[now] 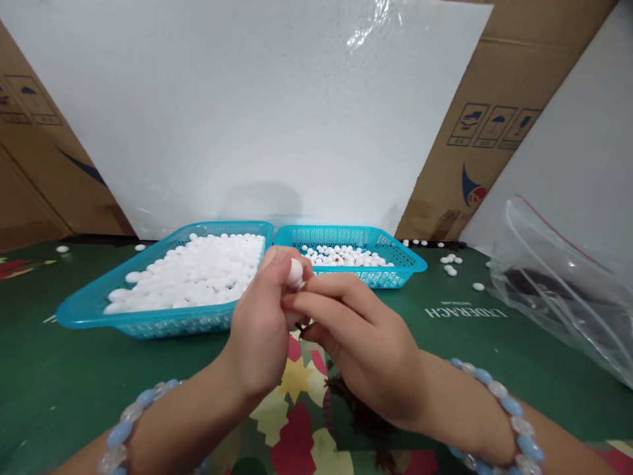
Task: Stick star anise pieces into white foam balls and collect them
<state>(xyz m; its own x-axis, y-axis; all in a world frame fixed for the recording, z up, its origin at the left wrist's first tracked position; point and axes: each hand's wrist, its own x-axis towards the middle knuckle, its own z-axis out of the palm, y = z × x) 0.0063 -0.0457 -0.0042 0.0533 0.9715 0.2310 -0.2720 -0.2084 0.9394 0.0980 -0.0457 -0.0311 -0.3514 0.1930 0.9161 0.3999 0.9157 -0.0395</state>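
My left hand (260, 326) and my right hand (359, 340) meet in the middle above the table. A small white bead (295, 272) is pinched at the fingertips of my left hand, and the fingers of my right hand touch it from the right. Something dark shows under my right fingers, too small to tell. Behind the hands, a blue basket (86, 307) on the left is heaped with white beads. A second blue basket (403, 260) to the right holds fewer beads.
A green printed cloth (74, 382) covers the table. Loose white beads (449, 267) lie at the right and far left. A clear plastic bag (558, 284) with dark contents lies at the right. Dark crumbs (363, 415) lie beneath my right wrist. White boards and cardboard stand behind.
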